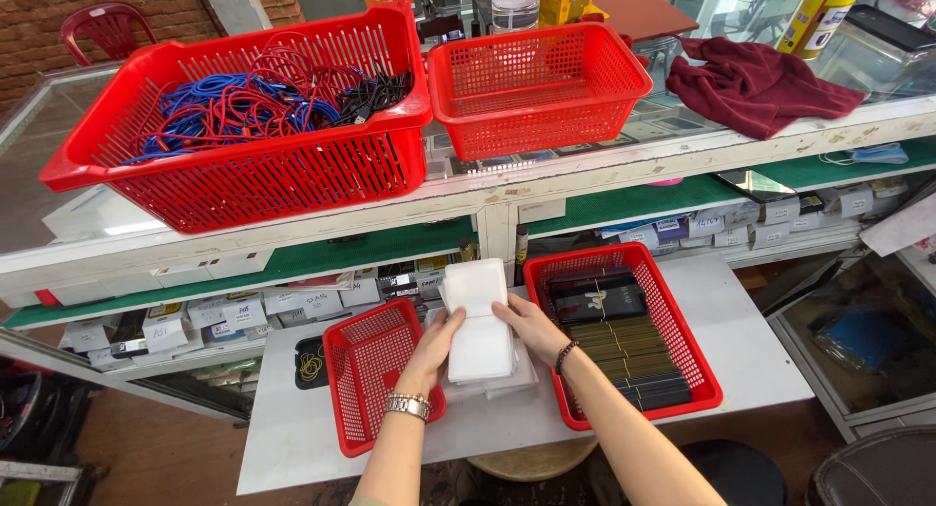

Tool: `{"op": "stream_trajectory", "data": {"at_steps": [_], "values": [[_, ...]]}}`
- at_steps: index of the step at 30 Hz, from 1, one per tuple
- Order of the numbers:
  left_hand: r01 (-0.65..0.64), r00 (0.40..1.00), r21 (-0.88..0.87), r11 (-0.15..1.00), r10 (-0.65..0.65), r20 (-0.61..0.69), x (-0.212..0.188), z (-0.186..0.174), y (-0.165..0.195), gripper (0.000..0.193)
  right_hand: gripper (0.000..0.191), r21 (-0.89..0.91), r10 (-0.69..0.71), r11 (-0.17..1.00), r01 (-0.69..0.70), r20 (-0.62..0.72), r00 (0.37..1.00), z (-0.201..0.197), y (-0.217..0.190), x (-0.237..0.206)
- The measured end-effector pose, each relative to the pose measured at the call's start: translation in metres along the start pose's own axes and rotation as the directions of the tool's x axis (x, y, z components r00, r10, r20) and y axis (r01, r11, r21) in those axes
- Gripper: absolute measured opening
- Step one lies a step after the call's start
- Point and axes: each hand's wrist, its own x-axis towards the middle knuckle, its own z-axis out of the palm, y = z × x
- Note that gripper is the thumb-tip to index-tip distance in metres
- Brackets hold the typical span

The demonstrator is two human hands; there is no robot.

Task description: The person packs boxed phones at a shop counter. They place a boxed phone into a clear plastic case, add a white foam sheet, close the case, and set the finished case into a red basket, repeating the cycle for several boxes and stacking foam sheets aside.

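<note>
Between two red baskets on a white table (741, 360), a stack of white sleeves (480, 326) is gripped from both sides.

The stack is pinched at its long edges: the left hand (436, 345) is closed on the left edge, the right hand (529, 328) on the right, thumbs laid on top, with the hands kept apart by the stack's width. More loose sleeves (517, 377) are seen lying beneath it on the table. The sleeves are judged thin, light and limp, with a smooth, probably slippery surface, so a fanned or sliding stack is to be expected; a hold across both edges near the middle is judged best. An empty small basket (370, 369) is set just to the left, and a basket of dark flat packs (624, 340) just to the right.
</note>
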Motion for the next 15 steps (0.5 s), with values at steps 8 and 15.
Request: {"op": "stream_trajectory", "data": {"at_steps": [8,15], "values": [[-0.081,0.978,0.007,0.997,0.081,-0.195,0.013,0.041,-0.003,0.087,0.049,-0.264,-0.157,0.963,0.044,-0.426,0.891,0.044,0.010,0.001],[-0.099,0.981,-0.142,0.985,0.074,-0.177,0.004,0.043,-0.004,0.090,0.053,-0.308,-0.342,0.917,0.253,-0.282,0.896,0.026,0.007,0.006]]}}
